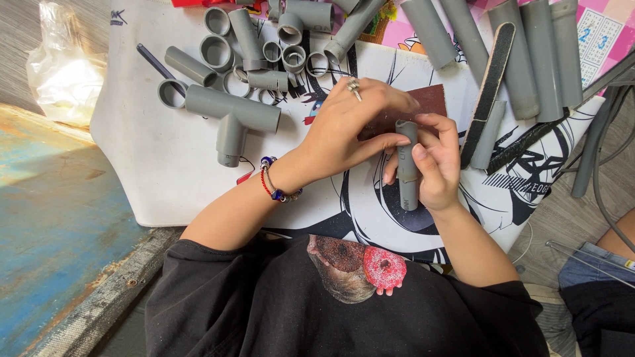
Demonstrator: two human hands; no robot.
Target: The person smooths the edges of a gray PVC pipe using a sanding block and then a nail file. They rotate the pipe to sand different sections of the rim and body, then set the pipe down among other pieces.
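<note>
My right hand (433, 162) grips a short grey plastic pipe piece (408, 188), held roughly upright over the white board. My left hand (354, 125), with a ring and a beaded bracelet, presses a dark brown sheet of sandpaper (430, 99) against the pipe's upper end. A long sanding stick (488, 92) lies just right of my hands.
A grey T-shaped pipe fitting (231, 116) lies at the left on the white printed board (165, 172). Several short pipe rings and sleeves (264, 49) are piled at the top, long grey pipes (536, 59) at the upper right. A plastic bag (63, 66) sits far left. Another person's knee (615, 251) is at the right.
</note>
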